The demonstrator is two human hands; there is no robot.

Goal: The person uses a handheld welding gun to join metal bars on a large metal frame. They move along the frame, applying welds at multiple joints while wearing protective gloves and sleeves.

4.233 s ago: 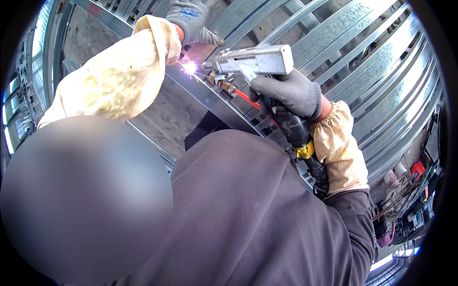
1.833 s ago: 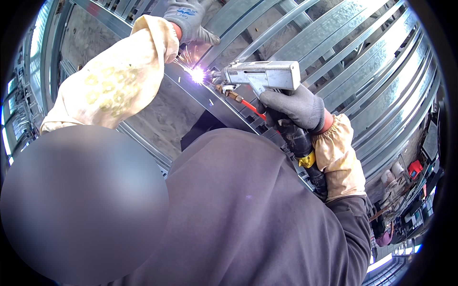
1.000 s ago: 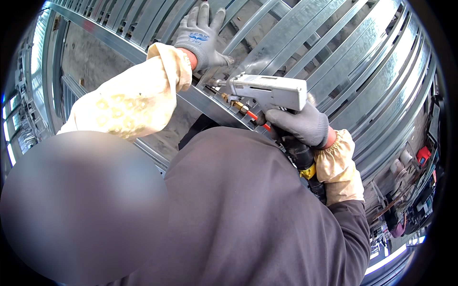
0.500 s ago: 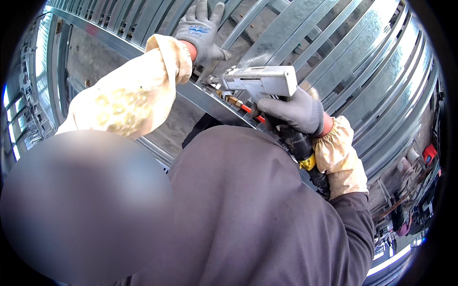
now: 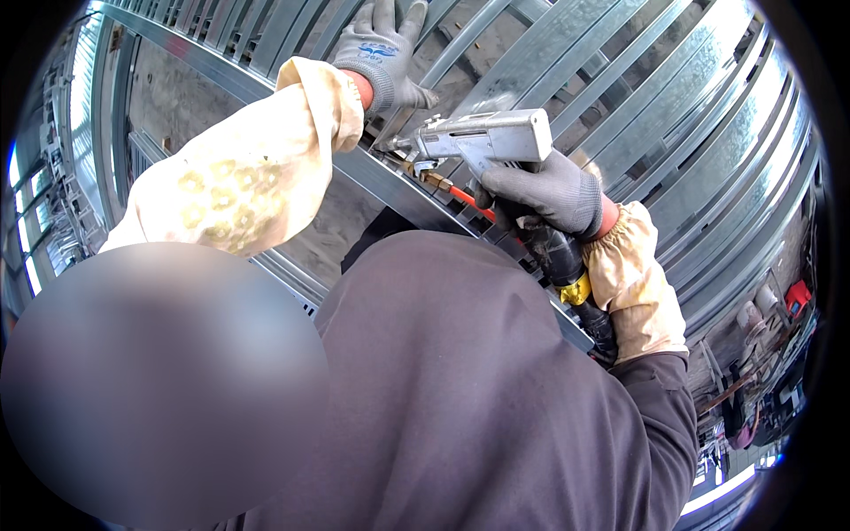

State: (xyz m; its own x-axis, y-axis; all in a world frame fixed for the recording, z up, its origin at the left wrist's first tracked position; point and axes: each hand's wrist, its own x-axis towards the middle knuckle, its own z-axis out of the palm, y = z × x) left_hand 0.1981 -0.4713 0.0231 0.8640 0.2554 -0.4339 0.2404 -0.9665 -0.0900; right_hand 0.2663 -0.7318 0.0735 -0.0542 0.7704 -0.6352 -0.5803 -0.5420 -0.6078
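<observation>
My left hand (image 5: 382, 64), in a grey coated glove, lies with fingers spread on the galvanized metal bars (image 5: 496, 66) of a slatted frame. My right hand (image 5: 560, 193), gloved the same way, is wrapped round the grip of a silver welding gun (image 5: 500, 137). Its nozzle points left, at the joint where a bar meets the frame's near rail (image 5: 394, 188); whether the tip touches metal I cannot tell. Under the gun, a brass fitting (image 5: 436, 180) joins an orange hose (image 5: 469, 202). A thick black cable (image 5: 553, 257) with yellow tape runs back from the grip along my right forearm.
More long metal bars (image 5: 699, 133) fill the right side. Bare floor (image 5: 181, 111) shows past the rail at left, beside racks of metal parts (image 5: 66, 177). At far right, a red object (image 5: 798, 296) and assorted gear lie on the floor.
The view has shifted slightly. The gun's nozzle has tilted a little lower and left relative to the rail. My left hand keeps its place on the bars.
</observation>
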